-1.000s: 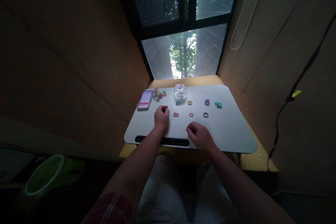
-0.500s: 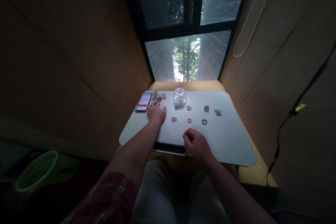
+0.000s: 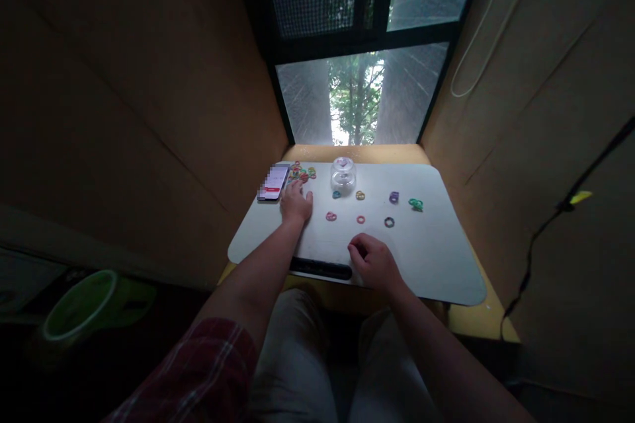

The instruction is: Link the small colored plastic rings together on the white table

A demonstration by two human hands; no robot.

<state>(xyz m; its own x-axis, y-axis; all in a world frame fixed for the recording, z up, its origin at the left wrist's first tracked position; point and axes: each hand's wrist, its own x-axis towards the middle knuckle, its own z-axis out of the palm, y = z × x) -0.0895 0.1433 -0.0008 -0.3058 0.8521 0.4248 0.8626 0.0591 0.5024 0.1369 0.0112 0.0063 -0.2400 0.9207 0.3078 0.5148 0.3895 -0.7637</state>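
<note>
My left hand [image 3: 296,203] lies palm down at the near edge of a pile of small coloured bands [image 3: 299,174], which look like hair ties. Its thumb is spread apart, and the fingertips reach the pile. My right hand [image 3: 376,260] rests near the board's front edge with curled fingers; whatever they may hold is hidden. Beyond it lie small groups: pink bands [image 3: 331,216], a red band [image 3: 360,219] and a dark band [image 3: 389,222]. Farther back are blue bands [image 3: 337,194], yellow bands [image 3: 360,195], purple bands [image 3: 393,197] and green bands [image 3: 416,204].
A clear jar [image 3: 343,177] stands at the back of the white lap table [image 3: 426,258]. A phone [image 3: 273,183] lies left of the pile. A black slot [image 3: 321,268] runs along the front edge. Walls flank both sides, and a black cord [image 3: 533,238] hangs right.
The whole view has shifted slightly as the head moved. My left fingers stay at the pile, with only a slight change of pose. My right hand keeps its curled shape, and the sorted bands lie unchanged.
</note>
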